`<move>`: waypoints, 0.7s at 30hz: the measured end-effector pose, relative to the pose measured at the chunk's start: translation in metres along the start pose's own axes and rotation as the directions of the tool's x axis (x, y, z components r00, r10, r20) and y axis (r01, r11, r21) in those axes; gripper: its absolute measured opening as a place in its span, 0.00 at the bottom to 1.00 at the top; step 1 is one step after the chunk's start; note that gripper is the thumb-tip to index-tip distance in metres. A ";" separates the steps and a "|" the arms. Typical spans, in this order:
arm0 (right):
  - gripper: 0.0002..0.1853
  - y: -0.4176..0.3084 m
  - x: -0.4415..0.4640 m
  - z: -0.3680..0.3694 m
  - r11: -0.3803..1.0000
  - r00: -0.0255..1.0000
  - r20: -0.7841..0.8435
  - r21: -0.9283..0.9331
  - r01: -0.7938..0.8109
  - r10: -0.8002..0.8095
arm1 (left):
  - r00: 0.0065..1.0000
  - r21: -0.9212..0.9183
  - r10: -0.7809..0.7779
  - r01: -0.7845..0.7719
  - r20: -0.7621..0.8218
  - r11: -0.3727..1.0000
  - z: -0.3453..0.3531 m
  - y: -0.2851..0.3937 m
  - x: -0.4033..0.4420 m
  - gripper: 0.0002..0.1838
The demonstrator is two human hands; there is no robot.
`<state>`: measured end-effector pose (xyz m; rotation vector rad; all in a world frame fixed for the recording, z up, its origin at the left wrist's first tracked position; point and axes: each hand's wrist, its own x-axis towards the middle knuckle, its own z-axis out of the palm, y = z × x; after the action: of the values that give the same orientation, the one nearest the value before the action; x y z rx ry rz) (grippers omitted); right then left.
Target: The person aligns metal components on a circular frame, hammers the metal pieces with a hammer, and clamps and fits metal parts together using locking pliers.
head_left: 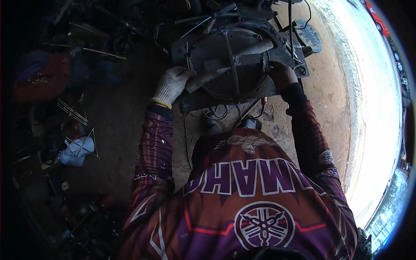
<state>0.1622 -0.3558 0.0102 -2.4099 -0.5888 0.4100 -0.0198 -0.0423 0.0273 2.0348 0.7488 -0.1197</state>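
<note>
A round metal ring [265,65] with a curved bar [231,60] across its middle lies on a dark metal work table [277,89]. My left hand [172,83], in a pale knitted glove, pinches the ring at its left side. Opposite it, the bare fingers of my right hand [282,74] are closed on the right rim, partly hidden by the hand itself. A greyish tapered metal piece [204,80] reaches from near my left hand towards the crossbar. Another such piece [255,47] lies at the upper right of the ring.
Rods and tools [208,24] crowd the table's far edge. A footplate-like patterned seat [308,35] stands beyond its right end. Cables [216,113] hang below, near my feet. Thin rods [73,112] and a pale cloth bundle [77,151] lie on the left floor.
</note>
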 end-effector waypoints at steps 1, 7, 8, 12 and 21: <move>0.22 0.003 0.000 0.000 1.000 1.000 0.003 0.016 0.007 -0.007 | 0.999 -0.055 0.038 -0.037 0.015 0.998 0.000 -0.006 0.002 0.17; 0.16 -0.004 0.006 -0.005 0.965 0.991 0.050 -0.227 0.132 -0.124 | 0.994 -0.212 0.056 -0.036 0.093 0.977 0.002 -0.003 0.006 0.13; 0.16 -0.002 0.009 -0.003 0.965 0.992 0.047 -0.231 0.123 -0.115 | 0.995 -0.181 0.034 -0.017 0.095 0.983 0.001 -0.001 0.005 0.13; 0.11 0.010 0.026 0.008 0.852 0.971 0.084 -0.466 0.237 -0.224 | 0.996 -0.169 0.015 -0.001 0.083 0.986 0.002 -0.001 0.005 0.13; 0.13 0.019 0.031 0.003 0.813 0.953 0.158 -0.497 0.304 -0.259 | 0.996 -0.220 0.004 0.017 0.092 0.975 0.002 -0.003 0.004 0.13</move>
<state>0.1934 -0.3524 -0.0081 -2.7504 -1.2115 0.2429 -0.0173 -0.0409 0.0227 1.8041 0.6802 -0.1273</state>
